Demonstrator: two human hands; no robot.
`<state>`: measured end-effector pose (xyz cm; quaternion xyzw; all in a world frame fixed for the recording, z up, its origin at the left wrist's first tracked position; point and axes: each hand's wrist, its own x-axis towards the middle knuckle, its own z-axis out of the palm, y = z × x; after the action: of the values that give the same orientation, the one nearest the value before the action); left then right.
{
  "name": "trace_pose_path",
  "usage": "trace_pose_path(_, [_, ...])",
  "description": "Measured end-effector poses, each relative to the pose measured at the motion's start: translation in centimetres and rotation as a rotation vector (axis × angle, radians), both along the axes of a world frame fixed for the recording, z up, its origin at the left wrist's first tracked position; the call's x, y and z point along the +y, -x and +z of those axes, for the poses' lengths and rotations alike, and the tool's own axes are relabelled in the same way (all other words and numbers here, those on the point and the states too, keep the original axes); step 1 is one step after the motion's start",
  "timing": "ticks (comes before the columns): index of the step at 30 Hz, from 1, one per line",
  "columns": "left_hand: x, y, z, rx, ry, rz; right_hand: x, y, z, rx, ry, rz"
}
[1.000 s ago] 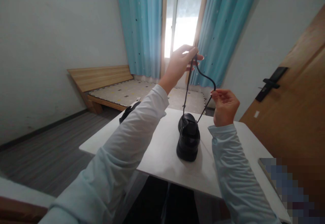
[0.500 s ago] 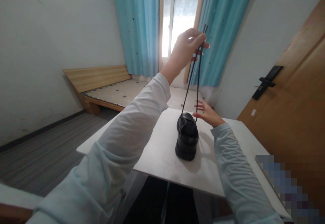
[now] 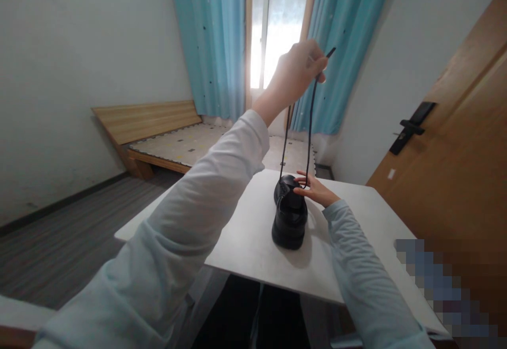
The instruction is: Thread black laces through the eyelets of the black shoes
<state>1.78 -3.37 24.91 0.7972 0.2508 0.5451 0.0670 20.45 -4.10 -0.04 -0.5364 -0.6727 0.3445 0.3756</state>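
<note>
A black shoe [image 3: 290, 227] stands on the white table [image 3: 253, 238], its heel toward me. High above it, my left hand [image 3: 303, 69] is closed on the dark laces [image 3: 310, 122], which run up taut from the shoe; one lace tip sticks out past the fingertips. My right hand [image 3: 317, 189] is low at the shoe's right side, fingers apart, with the thumb and fingers around the right-hand lace near the shoe's opening. It does not grip the lace.
Behind the table is a bed [image 3: 178, 145] with a wooden headboard. Blue curtains [image 3: 216, 48] hang beside a bright window. A wooden door [image 3: 455, 153] is on the right. A pixelated object [image 3: 439, 285] lies at the table's right edge.
My right hand has moved left and slightly down to the shoe. My left hand's fingers have closed tighter, and the laces above it show differently. The view has shifted slightly.
</note>
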Motion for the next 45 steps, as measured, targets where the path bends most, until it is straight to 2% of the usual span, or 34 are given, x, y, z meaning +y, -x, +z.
trace_pose_path(3, [1.2,0.8,-1.1,-0.005,0.020,0.072,0.0,0.2,-0.3,0.032,-0.026,-0.023])
trace_pose_path(6, [3.0,1.9,-3.0,0.069,0.028,0.155,-0.1,0.4,-0.3,0.076,-0.039,-0.043])
trace_pose_path(8, [4.3,2.5,-4.9,0.068,0.125,0.187,-0.2,0.6,-0.2,0.088,-0.048,-0.049])
trace_pose_path(11, [6.2,3.3,-8.5,0.006,0.314,0.167,-0.3,0.7,-0.1,0.091,-0.072,-0.051])
trace_pose_path(15, [8.1,4.4,-13.5,-0.037,0.436,0.147,-0.5,1.2,0.0,0.065,-0.130,-0.045])
trace_pose_path(19, [8.6,5.3,-17.6,0.024,0.479,0.185,-0.7,1.8,0.4,-0.026,-0.245,-0.053])
trace_pose_path(22, [8.3,5.6,-19.6,0.068,0.531,0.134,-0.7,2.5,0.6,-0.100,-0.326,-0.079])
trace_pose_path(27, [7.3,5.5,-21.6,0.184,0.486,0.022,-0.5,3.6,0.6,-0.216,-0.427,-0.111])
trace_pose_path(34, [5.8,5.4,-23.3,0.187,0.454,-0.112,-0.6,4.4,0.1,-0.266,-0.456,-0.155])
trace_pose_path(39, [5.0,5.4,-24.1,0.297,0.454,-0.139,-0.5,4.5,-0.1,-0.283,-0.461,-0.176])
trace_pose_path(45, [4.8,5.5,-24.6,0.384,0.359,-0.117,-0.4,4.6,-0.4,-0.293,-0.468,-0.181])
